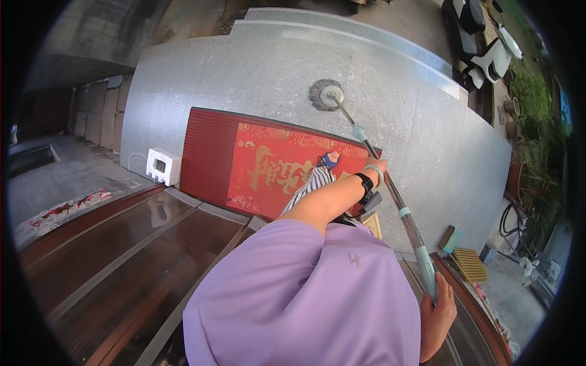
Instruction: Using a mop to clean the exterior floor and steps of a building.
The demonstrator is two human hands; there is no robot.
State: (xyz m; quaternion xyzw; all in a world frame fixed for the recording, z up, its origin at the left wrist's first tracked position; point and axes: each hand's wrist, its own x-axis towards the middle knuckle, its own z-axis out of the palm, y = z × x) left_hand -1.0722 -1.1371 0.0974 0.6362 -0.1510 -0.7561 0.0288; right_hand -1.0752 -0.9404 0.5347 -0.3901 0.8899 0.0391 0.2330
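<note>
A spin mop with a metal pole slants from the lower right up to its round grey head, which rests on the grey stone floor beyond the mat. My left hand, with a bangle and a black band at the wrist, grips the middle of the pole. Low on the right, my right hand is closed around the pale green handle at the pole's upper end. Under the left forearm, a foot in a blue sandal stands on the red mat with gold characters.
A white foam block sits left of the mat. Dark glossy door panels lie lower left. Steps edge the floor at the top, with a white scooter upper right. A brush, a yellow mat and plants are at right.
</note>
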